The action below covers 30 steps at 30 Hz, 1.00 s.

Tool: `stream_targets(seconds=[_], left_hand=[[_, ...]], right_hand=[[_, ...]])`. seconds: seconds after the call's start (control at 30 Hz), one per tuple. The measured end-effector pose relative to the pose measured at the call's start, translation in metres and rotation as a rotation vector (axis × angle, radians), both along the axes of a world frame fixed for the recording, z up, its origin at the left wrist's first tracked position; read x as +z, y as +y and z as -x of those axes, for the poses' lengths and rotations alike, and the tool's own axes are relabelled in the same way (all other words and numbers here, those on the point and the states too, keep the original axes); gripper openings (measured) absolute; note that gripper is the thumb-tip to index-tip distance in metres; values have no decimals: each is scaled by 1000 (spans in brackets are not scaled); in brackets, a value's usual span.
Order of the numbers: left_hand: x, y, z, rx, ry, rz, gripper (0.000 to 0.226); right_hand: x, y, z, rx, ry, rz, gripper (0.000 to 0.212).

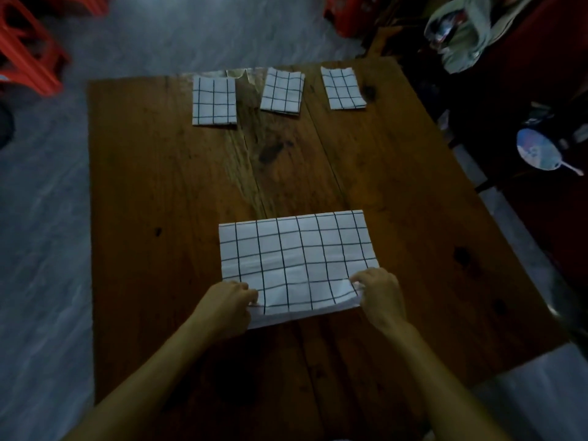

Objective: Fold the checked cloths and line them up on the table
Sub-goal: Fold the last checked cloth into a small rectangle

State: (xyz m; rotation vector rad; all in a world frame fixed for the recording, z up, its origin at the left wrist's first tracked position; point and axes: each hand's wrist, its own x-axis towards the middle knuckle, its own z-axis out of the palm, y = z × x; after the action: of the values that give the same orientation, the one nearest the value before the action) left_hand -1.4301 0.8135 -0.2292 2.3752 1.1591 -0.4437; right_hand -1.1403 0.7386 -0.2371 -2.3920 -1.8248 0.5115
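Home room: worn wooden table [159, 218], red plastic chairs [28, 52], hand fan [537, 151].

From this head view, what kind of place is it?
Probably a home room, not a lab: a worn wooden table on a grey floor, red plastic chair to one side, heaped clothes and a hand fan on dark furniture.

Checked cloths — four: three folded [214, 101] [282, 91] [343, 88], one half-folded [297, 256]. Hands — two [227, 305] [380, 292]. Tabletop [159, 202] — one.
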Motion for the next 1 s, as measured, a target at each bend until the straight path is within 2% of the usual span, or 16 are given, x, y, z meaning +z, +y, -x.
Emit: stream_targets(seconds=[0.1, 0.17, 0.27, 0.37, 0.5, 0.63, 0.73, 0.83, 0.9, 1.0], left_hand=[[3, 0, 1, 71, 32, 83, 33], [7, 11, -1, 186, -31, 77, 35], [12, 35, -16, 365, -188, -89, 36], [4, 57, -43, 456, -234, -216, 51], [-34, 76, -69, 504, -126, -142, 67], [-73, 64, -73, 485, -31, -77, 72], [-85, 55, -65, 457, 15, -115, 71], [-84, 57, -68, 494, -74, -219, 70], [-83, 62, -78, 511, -140, -264, 67], [-91, 62, -89, 534, -139, -230, 66]], right_hand=[[-5, -16, -3, -38, 12, 95, 42], [-5, -16, -4, -50, 26, 83, 45], [-2, 7, 4, -46, 52, -22, 47], [-1, 49, 28, 55, 134, -133, 45], [-17, 110, 66, 241, 215, -212, 40], [-46, 143, 79, 321, 215, -88, 49], [-71, 138, 75, 357, 158, 4, 60], [-86, 130, 71, 381, 98, 5, 68], [-90, 132, 74, 389, 95, -31, 65], [-95, 135, 77, 447, 77, -77, 58]])
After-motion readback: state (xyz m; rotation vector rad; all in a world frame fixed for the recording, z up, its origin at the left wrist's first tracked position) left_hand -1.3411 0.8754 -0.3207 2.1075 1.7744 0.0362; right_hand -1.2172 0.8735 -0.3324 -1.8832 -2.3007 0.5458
